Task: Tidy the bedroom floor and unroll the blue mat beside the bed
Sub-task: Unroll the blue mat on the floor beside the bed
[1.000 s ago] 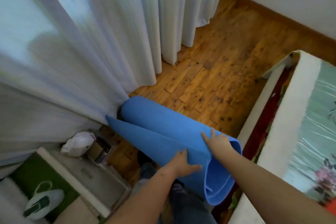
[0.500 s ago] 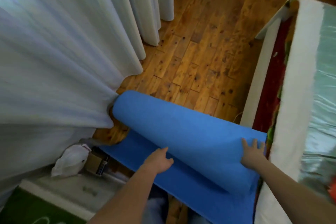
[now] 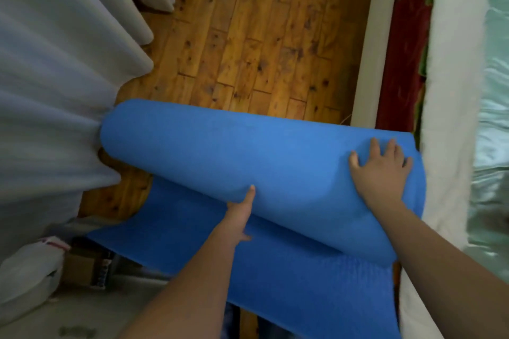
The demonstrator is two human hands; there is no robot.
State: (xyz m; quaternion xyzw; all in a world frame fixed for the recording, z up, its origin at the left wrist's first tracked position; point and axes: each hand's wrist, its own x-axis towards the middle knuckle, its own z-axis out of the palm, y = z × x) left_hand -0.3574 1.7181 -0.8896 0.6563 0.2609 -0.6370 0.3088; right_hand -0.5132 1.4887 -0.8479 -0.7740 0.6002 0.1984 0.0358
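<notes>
Mat (image 3: 209,151): blue, part unrolled; roll lay across the floor (image 3: 248,44) between curtain and bed, flat part spread toward the camera under both arms.
Roll ends: left end pressed into the curtain (image 3: 55,118) folds; right end touching or just beside the bed (image 3: 451,91) side, contact not clear.
Left hand (image 3: 239,217): at the near lower edge of the roll, about mid-length; one fingertip up against the roll, other fingers low by the flat part; nothing gripped, hand loose.
Right hand (image 3: 382,168): flat on top of the roll near its right end, fingers spread, palm down; pressing, not clutching.
Floor: wood planks, bare beyond the roll.
Bed: right edge of view, white mattress side, pale rail and dark red strip below it, greenish cover on top.
Bag (image 3: 27,270): white, bottom left on the floor, below the curtain.
Box (image 3: 82,270): small, cardboard, just beside the bag, near the mat's left corner.
Blur: curtain and bag soft, detail not readable.
</notes>
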